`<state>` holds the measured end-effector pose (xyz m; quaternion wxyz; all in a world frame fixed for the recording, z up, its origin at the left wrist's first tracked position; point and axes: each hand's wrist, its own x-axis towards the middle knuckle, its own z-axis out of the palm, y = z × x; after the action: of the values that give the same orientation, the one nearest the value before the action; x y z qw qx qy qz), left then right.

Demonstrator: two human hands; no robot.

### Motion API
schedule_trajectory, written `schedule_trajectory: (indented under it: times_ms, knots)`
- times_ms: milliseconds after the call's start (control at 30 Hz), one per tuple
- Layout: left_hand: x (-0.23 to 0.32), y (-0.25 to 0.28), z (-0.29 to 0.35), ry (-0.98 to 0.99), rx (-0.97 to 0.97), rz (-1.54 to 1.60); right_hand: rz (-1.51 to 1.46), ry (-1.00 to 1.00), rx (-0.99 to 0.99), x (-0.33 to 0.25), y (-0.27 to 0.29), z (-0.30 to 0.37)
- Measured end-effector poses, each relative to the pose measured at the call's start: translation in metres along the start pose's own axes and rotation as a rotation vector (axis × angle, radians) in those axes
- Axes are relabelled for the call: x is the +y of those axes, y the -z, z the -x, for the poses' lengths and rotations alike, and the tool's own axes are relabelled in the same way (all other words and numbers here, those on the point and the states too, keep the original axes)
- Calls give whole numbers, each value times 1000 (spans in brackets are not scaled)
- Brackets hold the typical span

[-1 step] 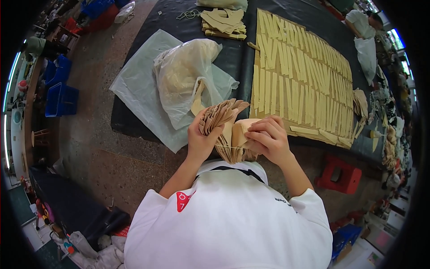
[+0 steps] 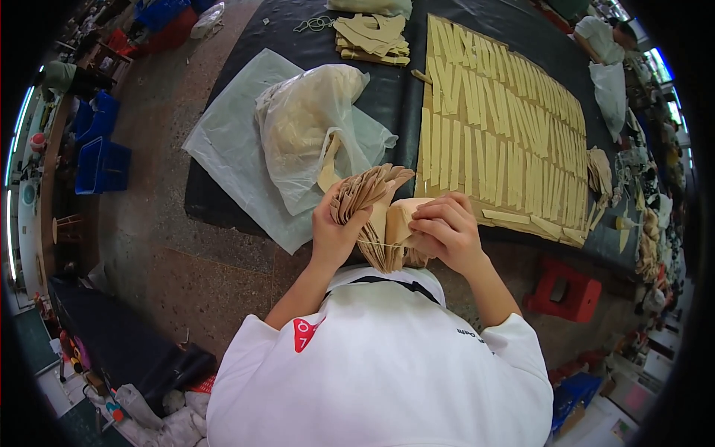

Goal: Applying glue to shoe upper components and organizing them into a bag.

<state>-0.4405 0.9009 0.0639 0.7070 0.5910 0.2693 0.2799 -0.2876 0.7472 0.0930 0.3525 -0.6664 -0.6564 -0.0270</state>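
With the clock centred on the view, the black-covered worktable point(image 2: 398, 97) stretches from 11 to 3 o'clock. At 2 o'clock on it lies a flat brown board point(image 2: 491, 205), bearing rows of narrow yellowish strips point(image 2: 477, 145). Toward 11 o'clock a translucent plastic bag point(image 2: 298, 119) slumps on a white plastic sheet point(image 2: 220, 141); pale cream pieces show through its film, their shapes unclear, and a tan piece point(image 2: 328, 167) sticks out on its 5 o'clock side. Between 9 and 10 o'clock, a blue plastic crate point(image 2: 103, 167) stands on the floor, contents impossible to make out.

At the clock's centre, off the table, is the fanned bundle of tan leather-like pieces point(image 2: 372, 190). It looks light and soft, bendy rather than fragile, though loose pieces could slide against one another; the packed side makes the surest hold. The left hand point(image 2: 339, 232) is wrapped round that side, at 8 o'clock. The right hand point(image 2: 450, 227) has its fingers bent in a pinch at the 3 o'clock edge, by a thin pale band point(image 2: 382, 243) crossing the bundle.
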Motion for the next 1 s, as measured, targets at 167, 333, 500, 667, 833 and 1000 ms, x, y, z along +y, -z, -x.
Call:
schedule_trajectory:
  times_ms: [167,333,500,667,833,1000]
  knots:
    - [-17,0,-2,73,24,120,-82,-15,-40,4,5,4]
    - [-32,2,-7,377,91,450,-659,-544,5,19,11,24]
    - [-55,5,-9,644,-46,642,-1489,-643,-3,24,-11,45]
    - [-50,-5,-6,747,-291,383,-1258,-1028,-111,22,-45,55]
    - [-35,17,-21,148,-250,-282,-1820,-1254,82,35,-71,69]
    - [-56,51,-36,53,-113,-1206,-2268,-1141,211,22,-78,32]
